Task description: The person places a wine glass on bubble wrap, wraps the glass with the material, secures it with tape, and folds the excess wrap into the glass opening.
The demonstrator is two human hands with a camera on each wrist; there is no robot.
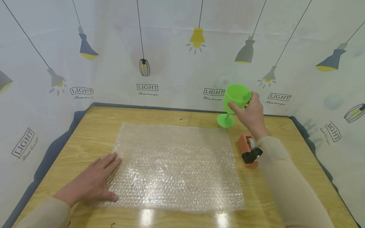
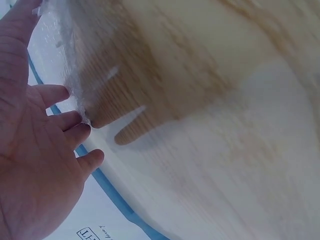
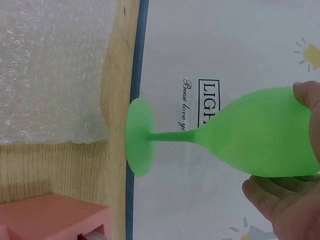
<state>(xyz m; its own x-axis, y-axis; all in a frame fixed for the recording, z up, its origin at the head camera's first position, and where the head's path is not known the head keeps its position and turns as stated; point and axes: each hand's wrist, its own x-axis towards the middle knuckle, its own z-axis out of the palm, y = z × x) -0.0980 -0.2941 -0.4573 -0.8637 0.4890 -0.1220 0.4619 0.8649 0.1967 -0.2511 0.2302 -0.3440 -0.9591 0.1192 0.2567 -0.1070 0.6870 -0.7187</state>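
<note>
A green plastic goblet (image 1: 236, 98) is upright near the table's back right, its bowl gripped between the thumb and fingers of my right hand (image 1: 252, 114). In the right wrist view the goblet's stem and round foot (image 3: 140, 137) show in full; whether the foot touches the table I cannot tell. A sheet of bubble wrap (image 1: 176, 167) lies flat across the middle of the table. My left hand (image 1: 95, 180) rests at the sheet's left edge with its fingers spread. In the left wrist view the fingertips touch the wrap's edge (image 2: 75, 65).
An orange tape dispenser (image 1: 246, 148) with a black front stands right of the bubble wrap, close to my right forearm. The wooden table (image 1: 82, 136) ends at a wall covering (image 1: 176, 79) printed with lamps at the back and both sides.
</note>
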